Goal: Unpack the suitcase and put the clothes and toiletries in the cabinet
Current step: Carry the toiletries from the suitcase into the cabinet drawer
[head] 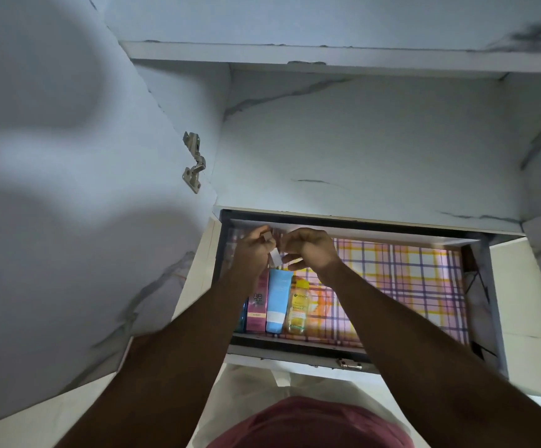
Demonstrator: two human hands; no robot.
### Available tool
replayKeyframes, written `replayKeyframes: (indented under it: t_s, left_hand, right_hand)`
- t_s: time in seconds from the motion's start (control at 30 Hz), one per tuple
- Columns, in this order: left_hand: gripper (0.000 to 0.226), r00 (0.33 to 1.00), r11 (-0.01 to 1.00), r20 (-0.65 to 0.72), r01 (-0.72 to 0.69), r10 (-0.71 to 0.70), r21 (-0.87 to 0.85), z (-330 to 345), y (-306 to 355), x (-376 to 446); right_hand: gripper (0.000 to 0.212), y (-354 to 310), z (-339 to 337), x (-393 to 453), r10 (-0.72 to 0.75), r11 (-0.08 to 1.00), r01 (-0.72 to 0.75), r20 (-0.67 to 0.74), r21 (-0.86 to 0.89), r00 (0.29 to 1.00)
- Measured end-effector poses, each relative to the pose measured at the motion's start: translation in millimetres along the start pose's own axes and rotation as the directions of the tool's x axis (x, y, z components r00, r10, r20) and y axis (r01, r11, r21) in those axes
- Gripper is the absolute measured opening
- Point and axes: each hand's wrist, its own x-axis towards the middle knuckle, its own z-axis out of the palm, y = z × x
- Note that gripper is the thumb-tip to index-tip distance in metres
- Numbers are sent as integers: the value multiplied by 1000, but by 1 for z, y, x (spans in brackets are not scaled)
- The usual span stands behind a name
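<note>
Both hands are up over the drawer: the left hand (253, 250) and right hand (311, 250) pinch one small white item (275, 257) between curled fingers (290, 264), too blurred to name. Below them four toiletries lie side by side at the drawer's (298, 345) left end: a teal one (242, 315), a pink box (257, 310) reading "BB" and "IVORY", a blue tube (277, 300), a yellow Garnier bottle (297, 310). A plaid liner (408, 279) covers the bottom.

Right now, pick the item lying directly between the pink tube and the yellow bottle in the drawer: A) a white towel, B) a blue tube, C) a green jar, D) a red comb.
B: the blue tube lies on the plaid liner with the pink tube on one side and the yellow bottle on the other.
</note>
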Motion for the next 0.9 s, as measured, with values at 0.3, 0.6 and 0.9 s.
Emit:
replayKeyframes:
  t_s: [0.3,0.6,0.9]
  left_hand:
    - [19,999,998,-29,-27,28,57,19,-2,3]
    - [17,975,909,-23,-196,220,369,11,-8,-5]
    - [16,944,792,39,-297,328,534,10,-30,5]
  right_hand:
    - [25,10,-4,-1,24,991,-25,-12,-130,1000]
    - [26,23,-1,20,156,978,-196,-385,-67,910]
    - [13,16,14,29,427,892,-341,-311,296,849]
